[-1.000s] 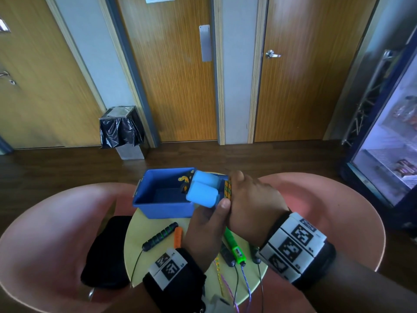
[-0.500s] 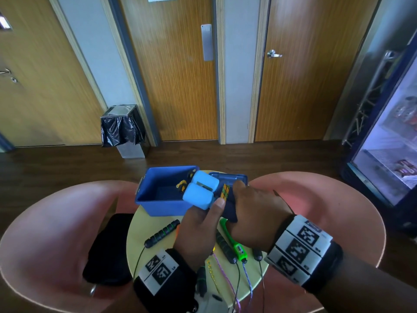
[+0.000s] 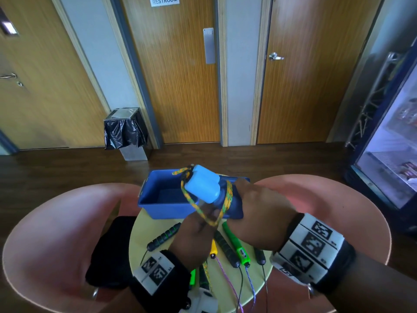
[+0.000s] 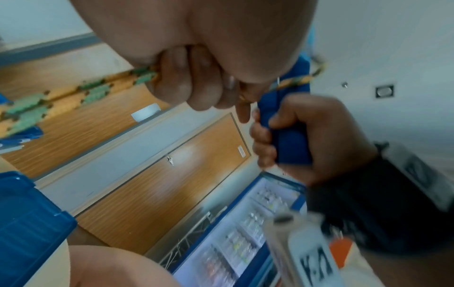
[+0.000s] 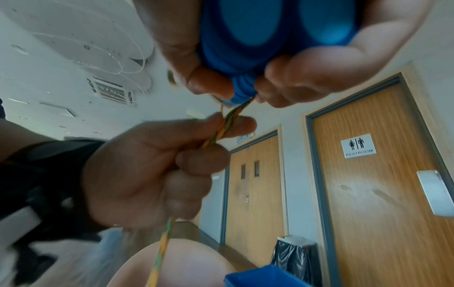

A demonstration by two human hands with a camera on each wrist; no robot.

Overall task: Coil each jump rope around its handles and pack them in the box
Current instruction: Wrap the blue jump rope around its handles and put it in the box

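Observation:
Over the blue box [image 3: 167,196] I hold a jump rope with two dark-blue handles [image 4: 290,139] capped in light blue [image 3: 203,187]. My right hand [image 3: 259,213] grips both handles together, its fingers [image 5: 294,77] wrapped round them. A yellow-green braided rope [image 3: 194,204] loops across the handles and runs down to my left hand [image 3: 196,233]. That hand pinches the rope [image 5: 226,126] between thumb and fingers, just below the handles. In the left wrist view the rope [image 4: 61,97] stretches away to the left.
Several more jump ropes lie on the small yellow round table [image 3: 140,245]: a black-green handle [image 3: 164,236], a green handle [image 3: 237,245], a black handle [image 3: 225,247]. Pink chairs [image 3: 45,233] flank the table. A bin [image 3: 126,132] and a fridge [image 3: 394,154] stand further off.
My left hand left the handle caps and now pulls the rope toward me. The handles have risen and tilted up over the box, with a rope loop around them.

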